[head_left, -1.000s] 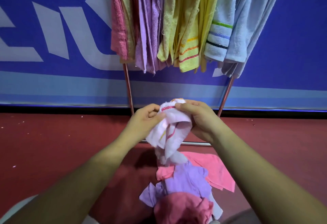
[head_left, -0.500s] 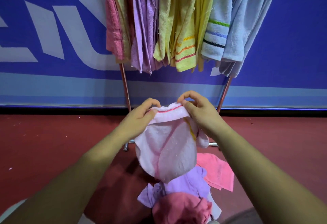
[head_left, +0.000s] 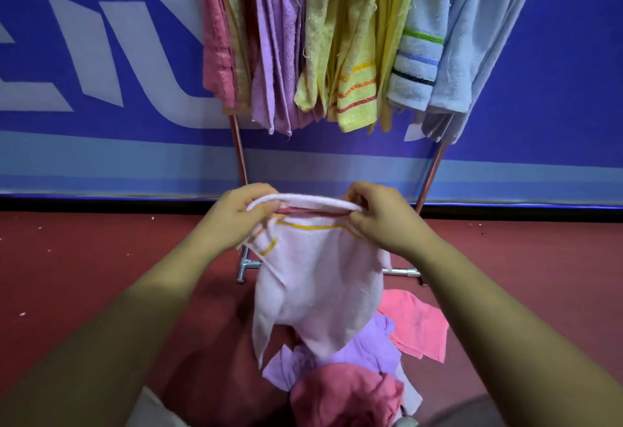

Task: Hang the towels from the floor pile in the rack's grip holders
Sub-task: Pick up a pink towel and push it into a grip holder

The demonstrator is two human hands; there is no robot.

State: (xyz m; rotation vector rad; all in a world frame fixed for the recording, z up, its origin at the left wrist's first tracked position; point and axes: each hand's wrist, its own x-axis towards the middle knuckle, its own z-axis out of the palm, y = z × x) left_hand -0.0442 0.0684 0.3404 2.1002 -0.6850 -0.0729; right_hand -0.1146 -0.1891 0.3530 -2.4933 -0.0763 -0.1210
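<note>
A pale pink towel (head_left: pixel 320 291) with a yellow stripe is pinched at its top edge by the left hand (head_left: pixel 236 224) and the right hand (head_left: pixel 381 220), set apart at its two ends. It is held in the air above the floor pile (head_left: pixel 367 349) of purple and pink towels, before the rack (head_left: pixel 239 153) loaded with hung towels (head_left: pixel 354 55). Large pale letters on the blue banner (head_left: pixel 101 55) are cropped, unreadable

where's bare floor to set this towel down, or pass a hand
Bare red floor left of the pile, up to the wall; another patch right of the rack. Crowded: straight under the held towel, and along the rack, packed with hanging towels.
</note>
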